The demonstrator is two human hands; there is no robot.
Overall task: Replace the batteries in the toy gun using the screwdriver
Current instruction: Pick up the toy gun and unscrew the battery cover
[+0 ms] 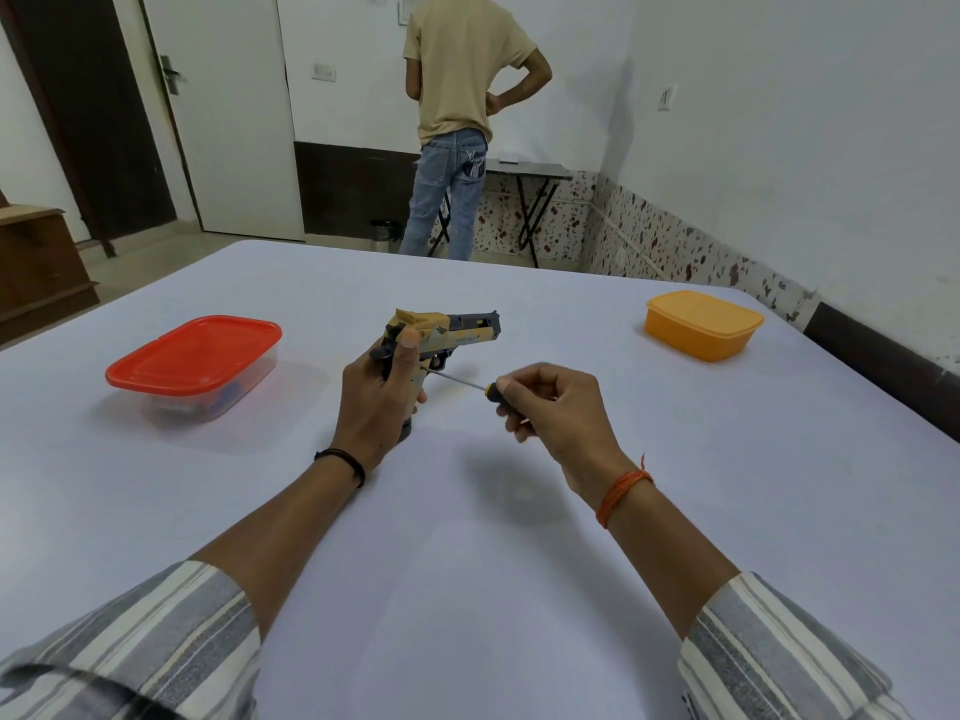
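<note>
The toy gun [441, 335] stands upright above the middle of the white table [467, 563], barrel pointing right, its grip wrapped by the curled fingers of the left hand [376, 402]. Just right of the gun, the right hand [550, 413] pinches the handle of the screwdriver [465, 383], whose thin shaft slants up-left with its tip touching the gun's grip. Well left of the gun sits a clear box with a red lid [195, 356]; well right of it, an orange lidded box [704, 324]. Beyond the gun, a person [462, 122] stands facing the wall.
</note>
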